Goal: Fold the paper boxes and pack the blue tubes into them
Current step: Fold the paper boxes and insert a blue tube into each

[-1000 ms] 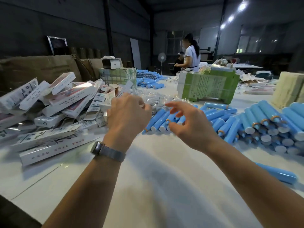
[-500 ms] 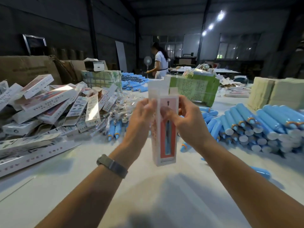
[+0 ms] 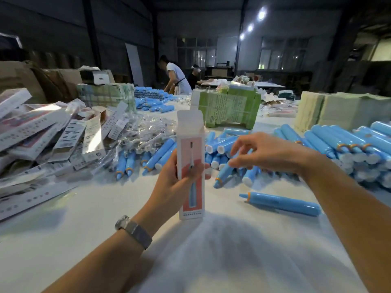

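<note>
Filling white table [image 3: 88,218]: blue tubes [image 3: 347,144]

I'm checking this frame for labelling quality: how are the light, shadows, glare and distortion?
Head view: dim hall, ceiling lamps blown out; a soft shadow falls on the white table under the arms; glare on the packed boxes at left; wide-angle bending at the edges; the box in the left hand is sharp, the right hand slightly blurred.

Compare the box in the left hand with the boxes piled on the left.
The box stands upright in the left hand, top flap open; the piled boxes lie flat or tilted in a heap on the table, held by nobody. All are long, narrow and white with printing.
</note>
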